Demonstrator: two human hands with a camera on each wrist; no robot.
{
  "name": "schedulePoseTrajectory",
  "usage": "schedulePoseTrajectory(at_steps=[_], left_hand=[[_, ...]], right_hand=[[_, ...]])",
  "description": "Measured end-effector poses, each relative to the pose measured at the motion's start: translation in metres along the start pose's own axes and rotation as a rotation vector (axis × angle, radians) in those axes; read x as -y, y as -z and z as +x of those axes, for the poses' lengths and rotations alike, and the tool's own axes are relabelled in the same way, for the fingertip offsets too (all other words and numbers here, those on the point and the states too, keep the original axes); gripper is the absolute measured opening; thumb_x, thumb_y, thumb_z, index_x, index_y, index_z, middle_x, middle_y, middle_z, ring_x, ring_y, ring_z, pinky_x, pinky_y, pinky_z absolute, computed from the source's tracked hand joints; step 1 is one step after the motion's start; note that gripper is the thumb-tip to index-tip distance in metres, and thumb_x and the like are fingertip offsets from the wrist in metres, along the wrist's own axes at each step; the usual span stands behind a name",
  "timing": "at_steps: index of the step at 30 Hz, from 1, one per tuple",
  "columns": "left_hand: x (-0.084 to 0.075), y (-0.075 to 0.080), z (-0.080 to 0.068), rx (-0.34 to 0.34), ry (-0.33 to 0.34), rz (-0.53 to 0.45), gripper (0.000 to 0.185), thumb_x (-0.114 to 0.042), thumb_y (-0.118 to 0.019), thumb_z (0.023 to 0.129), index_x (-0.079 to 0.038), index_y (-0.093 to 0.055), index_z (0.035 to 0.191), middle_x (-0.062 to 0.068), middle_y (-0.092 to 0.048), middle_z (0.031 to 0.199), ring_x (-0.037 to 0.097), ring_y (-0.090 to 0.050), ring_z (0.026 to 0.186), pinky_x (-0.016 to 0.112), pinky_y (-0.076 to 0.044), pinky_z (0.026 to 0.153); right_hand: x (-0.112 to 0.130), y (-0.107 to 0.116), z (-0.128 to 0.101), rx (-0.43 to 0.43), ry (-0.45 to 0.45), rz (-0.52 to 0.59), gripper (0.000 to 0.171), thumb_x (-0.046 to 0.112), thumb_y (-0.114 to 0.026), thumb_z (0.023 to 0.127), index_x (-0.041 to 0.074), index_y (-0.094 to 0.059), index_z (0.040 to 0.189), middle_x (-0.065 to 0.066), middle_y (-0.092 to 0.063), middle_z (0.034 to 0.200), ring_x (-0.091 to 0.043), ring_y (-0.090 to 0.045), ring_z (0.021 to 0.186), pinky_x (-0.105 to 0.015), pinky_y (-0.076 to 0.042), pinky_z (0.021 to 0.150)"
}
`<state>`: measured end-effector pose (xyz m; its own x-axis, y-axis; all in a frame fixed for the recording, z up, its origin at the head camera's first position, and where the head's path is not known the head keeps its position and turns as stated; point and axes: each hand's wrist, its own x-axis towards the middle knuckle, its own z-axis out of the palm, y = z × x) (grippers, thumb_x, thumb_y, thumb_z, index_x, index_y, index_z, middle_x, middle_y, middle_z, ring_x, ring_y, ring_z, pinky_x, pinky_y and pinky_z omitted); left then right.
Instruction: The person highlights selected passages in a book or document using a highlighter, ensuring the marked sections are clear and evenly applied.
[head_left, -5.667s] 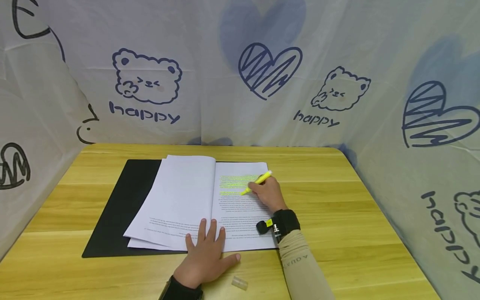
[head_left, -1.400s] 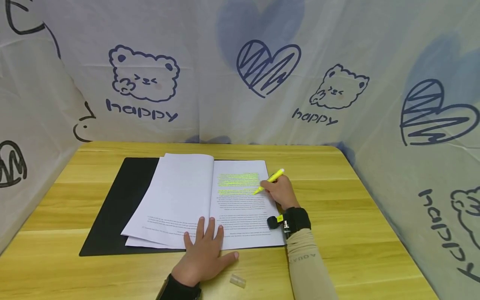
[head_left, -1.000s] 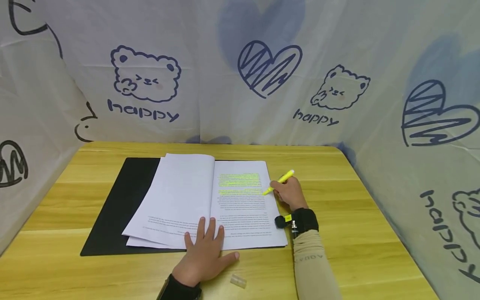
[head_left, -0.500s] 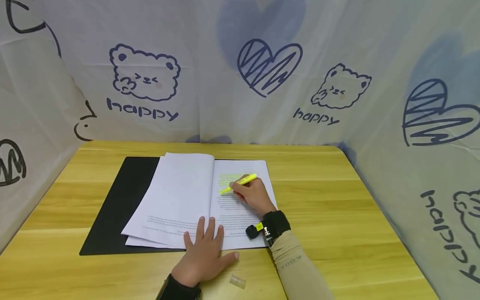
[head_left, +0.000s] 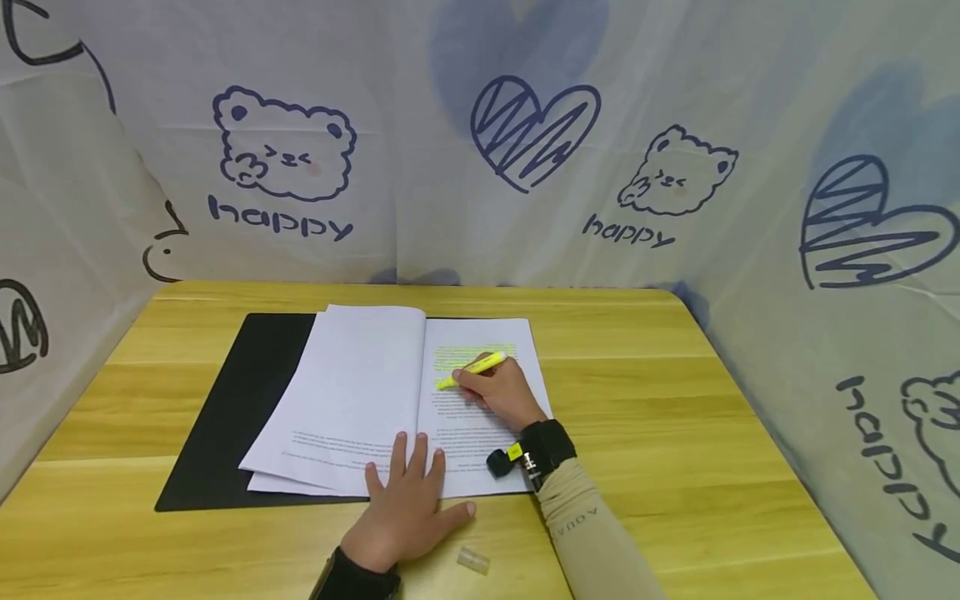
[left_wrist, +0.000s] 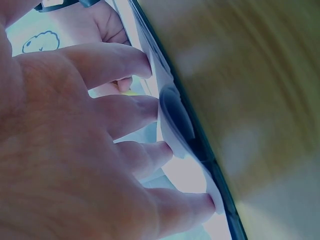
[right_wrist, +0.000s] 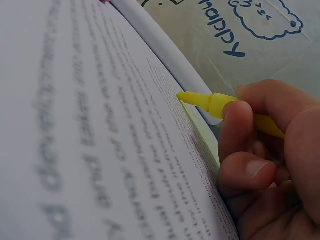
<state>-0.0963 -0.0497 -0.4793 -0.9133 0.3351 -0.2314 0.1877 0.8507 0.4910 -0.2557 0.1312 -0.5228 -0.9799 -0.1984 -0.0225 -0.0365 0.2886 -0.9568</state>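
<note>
My right hand [head_left: 501,392] pinches a yellow highlighter [head_left: 486,363] between thumb and fingers. Its tip meets the printed right-hand page [head_left: 480,450] at the left end of a text line, below several yellow-marked lines [head_left: 457,354]. In the right wrist view the highlighter [right_wrist: 216,104] points at the small print near the page fold. Fingers spread, my left hand [head_left: 408,512] rests on the lower edge of the open pages by the fold. The left wrist view shows its straight fingertips [left_wrist: 205,205] on the paper edge. A clear highlighter cap [head_left: 473,560] lies beside my left thumb.
Turned-over white pages [head_left: 352,392] lie to the left on a black folder [head_left: 217,442]. All of this sits on a wooden table [head_left: 660,467]. A printed cloth [head_left: 420,183] hangs behind and along both sides.
The right hand drew the highlighter rightward to the line's end, then came back to the left end of the text. Yellow marking on the lower lines has grown. The left hand stays put.
</note>
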Motion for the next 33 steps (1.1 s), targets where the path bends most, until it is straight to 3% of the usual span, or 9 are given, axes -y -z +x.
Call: schedulePoseTrajectory(at_steps=[9, 16, 23, 33], left_hand=[[0.000, 0.001, -0.002, 0.000, 0.003, -0.007, 0.086, -0.058, -0.061, 0.098, 0.006, -0.043, 0.153, 0.030, -0.019, 0.166, 0.051, 0.000, 0.155, 0.084, -0.004, 0.109], [-0.001, 0.002, -0.001, 0.012, -0.001, 0.003, 0.086, -0.059, -0.059, 0.099, 0.005, -0.044, 0.153, 0.030, -0.019, 0.167, 0.050, 0.000, 0.155, 0.084, -0.004, 0.109], [-0.001, 0.001, -0.001, 0.011, 0.003, 0.000, 0.086, -0.059, -0.059, 0.099, 0.005, -0.044, 0.153, 0.029, -0.019, 0.167, 0.050, 0.001, 0.156, 0.083, -0.004, 0.109], [0.001, 0.000, 0.000, 0.010, 0.006, -0.012, 0.087, -0.059, -0.060, 0.098, 0.005, -0.042, 0.154, 0.030, -0.018, 0.167, 0.050, 0.002, 0.155, 0.083, -0.002, 0.109]], right_hand=[[0.000, -0.001, 0.001, -0.011, 0.005, -0.008, 0.031, 0.039, -0.080, 0.091, 0.010, -0.069, 0.090, -0.004, -0.064, 0.067, -0.013, -0.053, 0.055, -0.023, -0.039, 0.050], [0.003, 0.003, 0.002, -0.080, 0.007, -0.088, 0.026, 0.031, -0.079, 0.092, 0.009, -0.067, 0.089, -0.002, -0.060, 0.070, -0.015, -0.055, 0.062, -0.026, -0.042, 0.056], [0.001, 0.016, 0.001, -0.125, -0.012, -0.113, 0.024, 0.026, -0.077, 0.091, 0.005, -0.065, 0.091, -0.004, -0.058, 0.081, -0.018, -0.056, 0.070, -0.028, -0.042, 0.061], [-0.007, 0.043, 0.001, -0.183, -0.036, -0.133, 0.022, 0.022, -0.076, 0.091, 0.004, -0.062, 0.087, -0.005, -0.053, 0.074, -0.020, -0.051, 0.065, -0.029, -0.040, 0.060]])
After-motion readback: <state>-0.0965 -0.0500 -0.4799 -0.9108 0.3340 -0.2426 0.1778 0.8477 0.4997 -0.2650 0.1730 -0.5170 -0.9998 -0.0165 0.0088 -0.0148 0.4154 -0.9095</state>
